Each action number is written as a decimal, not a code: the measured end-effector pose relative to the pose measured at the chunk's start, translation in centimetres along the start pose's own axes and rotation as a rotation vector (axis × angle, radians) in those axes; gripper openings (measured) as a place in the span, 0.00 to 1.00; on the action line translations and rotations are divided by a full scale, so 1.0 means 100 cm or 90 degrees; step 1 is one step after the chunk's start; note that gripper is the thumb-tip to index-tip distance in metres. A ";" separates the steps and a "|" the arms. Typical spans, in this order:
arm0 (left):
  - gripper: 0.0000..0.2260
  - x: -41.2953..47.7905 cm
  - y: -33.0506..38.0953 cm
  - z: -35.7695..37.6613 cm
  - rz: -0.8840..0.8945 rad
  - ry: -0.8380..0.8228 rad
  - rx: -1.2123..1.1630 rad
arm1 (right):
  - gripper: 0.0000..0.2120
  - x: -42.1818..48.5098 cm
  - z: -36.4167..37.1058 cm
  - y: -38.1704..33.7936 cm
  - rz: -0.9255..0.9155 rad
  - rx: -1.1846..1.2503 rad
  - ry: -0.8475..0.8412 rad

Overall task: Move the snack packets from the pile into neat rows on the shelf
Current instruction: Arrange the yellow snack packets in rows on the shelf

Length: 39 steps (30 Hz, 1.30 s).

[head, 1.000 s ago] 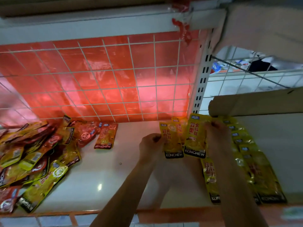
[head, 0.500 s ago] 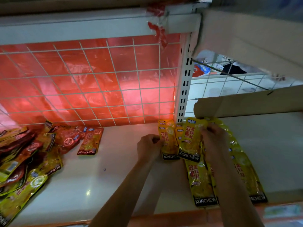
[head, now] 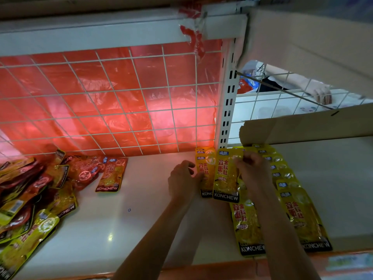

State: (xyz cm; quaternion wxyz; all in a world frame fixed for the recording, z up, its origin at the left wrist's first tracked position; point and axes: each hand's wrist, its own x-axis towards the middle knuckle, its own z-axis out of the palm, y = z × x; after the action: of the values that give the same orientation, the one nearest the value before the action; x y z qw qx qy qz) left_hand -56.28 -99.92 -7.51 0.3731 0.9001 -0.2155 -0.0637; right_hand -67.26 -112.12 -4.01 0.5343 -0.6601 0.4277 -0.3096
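Note:
A pile of yellow and red snack packets (head: pixel 34 201) lies at the left of the white shelf (head: pixel 113 223). One loose packet (head: pixel 112 175) lies beside the pile. At the right, yellow packets lie in overlapping rows (head: pixel 298 211). My right hand (head: pixel 251 174) pinches a yellow packet (head: pixel 226 176) near its top, at the back of the shelf. My left hand (head: pixel 184 181) touches the left edge of the neighbouring yellow packet (head: pixel 204 172), fingers loosely curled. A further yellow packet (head: pixel 247 229) lies in front, partly under my right forearm.
A white wire grid with red plastic sheet (head: pixel 113 102) closes the back. A slotted white upright (head: pixel 227 110) stands behind the packets. A cardboard flap (head: pixel 302 126) overhangs the right side. Another person's arm (head: pixel 306 85) shows beyond the grid. The orange shelf lip (head: pixel 201 269) runs along the front.
The camera has swung to the right, so the pile sits further left. My right hand has lowered the yellow packet toward the shelf beside its neighbour; my left hand has slipped to that neighbour's edge.

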 end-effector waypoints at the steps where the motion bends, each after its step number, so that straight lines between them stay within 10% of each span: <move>1: 0.12 -0.001 0.001 0.000 0.028 0.024 -0.016 | 0.03 0.000 0.001 0.000 0.000 0.000 -0.009; 11: 0.04 -0.009 0.003 -0.008 -0.046 -0.131 -0.402 | 0.05 -0.009 0.019 -0.003 -0.057 -0.096 -0.063; 39: 0.14 -0.010 -0.004 -0.007 -0.048 -0.070 -0.024 | 0.14 -0.015 0.024 -0.004 -0.078 -0.197 -0.067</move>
State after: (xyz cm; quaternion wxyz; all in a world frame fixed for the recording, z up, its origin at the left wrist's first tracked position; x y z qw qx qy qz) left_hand -56.86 -98.76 -7.38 0.3749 0.8956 -0.2004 -0.1314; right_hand -65.73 -109.71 -4.07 0.4280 -0.7747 0.4005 -0.2371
